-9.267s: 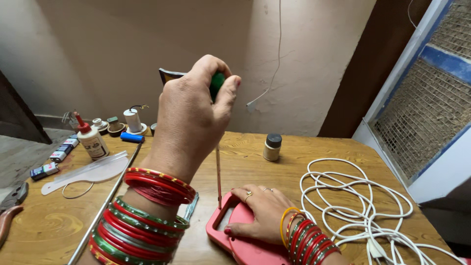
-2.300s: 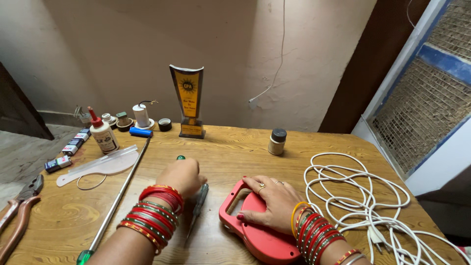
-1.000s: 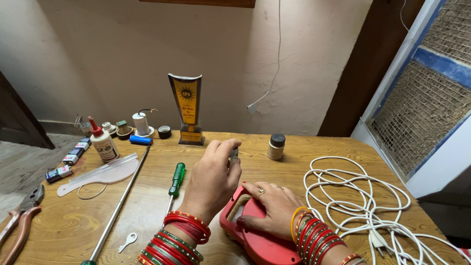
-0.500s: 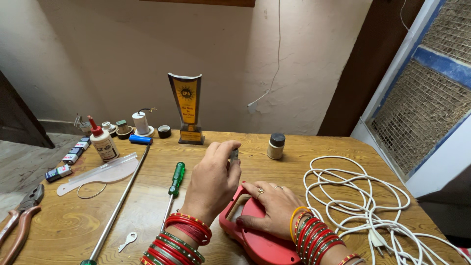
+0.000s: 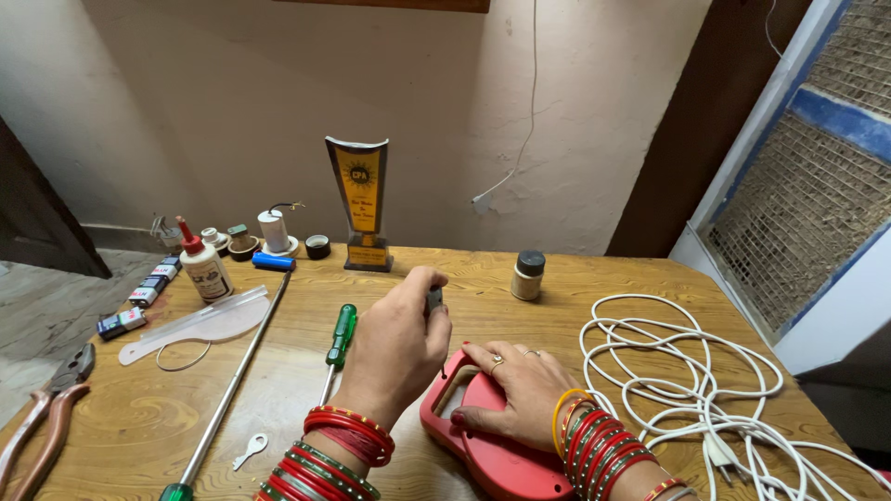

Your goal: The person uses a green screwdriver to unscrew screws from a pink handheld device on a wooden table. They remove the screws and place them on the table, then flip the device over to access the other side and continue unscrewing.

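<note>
Two hands share the job: the right hand (image 5: 522, 390) lies flat on the red case (image 5: 492, 455) near the surface's (image 5: 557, 325) front edge, pinning it, while the left hand (image 5: 397, 348), grip pinched round a small dark part (image 5: 433, 299), hovers just above it.

Soft, even daylight, seemingly from the right; faint shadows, sharp focus, slight wide-angle stretch at edges.
</note>
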